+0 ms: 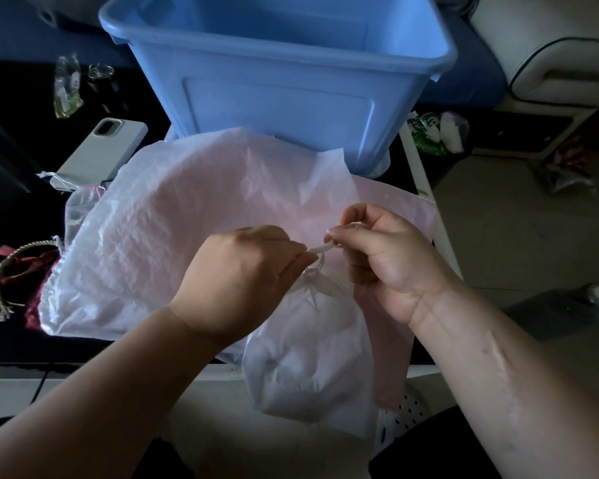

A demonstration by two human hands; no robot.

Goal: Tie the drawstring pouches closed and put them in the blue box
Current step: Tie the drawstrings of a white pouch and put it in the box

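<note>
The small white pouch (308, 368) hangs over the near edge of the desk (11, 347), its neck gathered just below the two hands. The drawstring (320, 249) runs tight between them: the grip of the left hand (236, 281) pinches one end and the grip of the right hand (388, 264) pinches the other. To tie it well, I think both ends should be pulled apart evenly, close to the neck, so the knot sits firm. The blue box (277, 108) stands open behind the other pouches (153, 243).

You're in a home living room, cream sofa (550, 39) with dark piping at 2 o'clock, tiled floor (481, 216) at 3 o'clock, your phone (101, 150) at 10 o'clock on a glossy black table (14, 347).
</note>
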